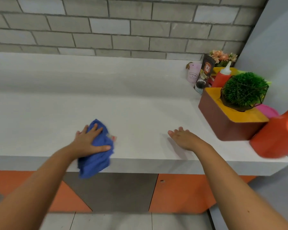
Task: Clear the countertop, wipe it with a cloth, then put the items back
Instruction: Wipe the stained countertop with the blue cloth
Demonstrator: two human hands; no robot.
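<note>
Left hand flat on blue cloth, fingers spread and straight, pressing down, not gripping. Right hand palm-down, fingers straight and close together, holding nothing. Touching countertop or just above it: can't tell, shadow underneath ambiguous.

Step in hand, by the look of it: wipe. Items bunched at right end against side wall:
- brown box with yellow lid, green ball plant sitting on it
- red squeeze bottle behind box
- pink pot, dark snack pouch, flowers in back corner
- pink plate just right of box
- big red container at front right edge, blurred

Looks like clearing by shifting aside, not removing. Judgement only.

Cloth position: bunched, at front edge, left of centre, lower part hanging over the lip in front of grey cabinet panel. Directly under left palm. Well apart from right hand, bare counter between.

Next move, probably: sweep cloth rightward toward the free hand, then back toward raised ledge. Needs steady downward pressure through the flat palm; otherwise risk of bunched cloth rolling under the hand. Worth watching the overhang too: any more weight off the lip and likely drop to floor. Right end blocked by box and container, so no wiping there without moving both aside first. Put-back not yet started.
</note>
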